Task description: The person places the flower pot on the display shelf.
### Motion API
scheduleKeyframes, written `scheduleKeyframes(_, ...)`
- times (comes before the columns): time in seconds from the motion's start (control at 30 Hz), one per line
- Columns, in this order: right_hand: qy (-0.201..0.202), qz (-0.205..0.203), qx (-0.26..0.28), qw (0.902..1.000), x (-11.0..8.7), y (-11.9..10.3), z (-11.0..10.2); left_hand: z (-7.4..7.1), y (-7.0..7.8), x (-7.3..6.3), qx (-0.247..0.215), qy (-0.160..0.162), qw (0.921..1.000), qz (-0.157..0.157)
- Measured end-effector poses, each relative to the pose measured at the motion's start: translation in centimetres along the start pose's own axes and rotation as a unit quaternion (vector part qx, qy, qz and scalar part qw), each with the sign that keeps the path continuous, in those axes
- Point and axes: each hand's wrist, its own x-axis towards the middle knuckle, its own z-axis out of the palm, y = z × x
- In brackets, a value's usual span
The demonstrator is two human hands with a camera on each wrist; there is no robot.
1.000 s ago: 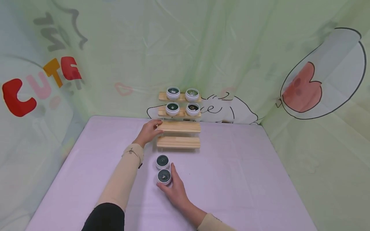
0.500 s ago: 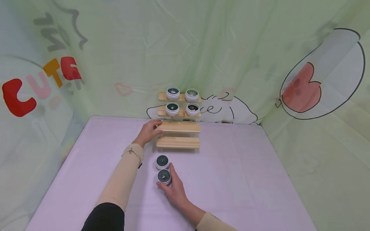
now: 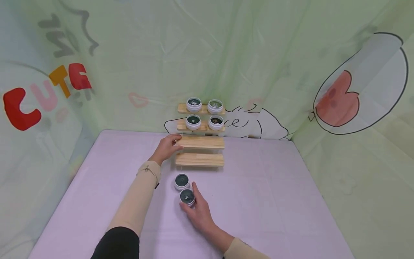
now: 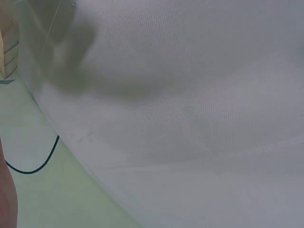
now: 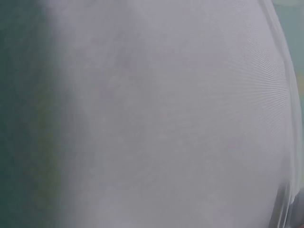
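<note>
In the head view a tiered wooden display stand [image 3: 200, 142] rises toward the back. My left hand [image 3: 165, 148] holds the left end of its second board from the front, fingers above and thumb below. Nearer the front, my right hand [image 3: 201, 213] grips a small round white jar [image 3: 187, 196] with a dark green top, thumb on the near side and fingers along the right. Just behind it stands a similar jar [image 3: 182, 181], close to the held one. The left wrist view catches only a sliver of the stand's wood [image 4: 9, 50] at its edge.
On the two upper boards sit several more white jars, among them a light green one [image 3: 215, 105] and a dark-patterned one [image 3: 216, 122]. A pale lilac cloth [image 3: 265, 201] covers the table. Printed green curtains [image 3: 275, 64] hang behind and at the sides.
My right hand has shifted slightly right with the front jar, which was more directly in front of the other one. The left hand stays on the stand.
</note>
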Motion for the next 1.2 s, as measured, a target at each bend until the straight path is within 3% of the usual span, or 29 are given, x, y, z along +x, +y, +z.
scheduleKeyframes(0.17,0.000,0.005,0.002,1.0000,0.1,-0.4,-0.8,0.0,-0.1,0.0,0.003,0.005,0.9999,0.010)
scheduleKeyframes(0.53,0.030,-0.023,0.014,0.9992,2.1,-1.4,-2.3,0.1,-0.2,0.0,0.011,0.003,0.9999,0.009)
scheduleKeyframes(0.9,0.034,-0.017,-0.004,0.9993,7.1,-2.8,-4.4,-0.1,0.5,-0.3,0.020,0.002,0.9997,0.011)
scheduleKeyframes(1.2,0.063,-0.037,-0.034,0.9968,11.4,-4.0,-5.6,-0.1,0.1,0.0,0.022,-0.002,0.9997,0.009)
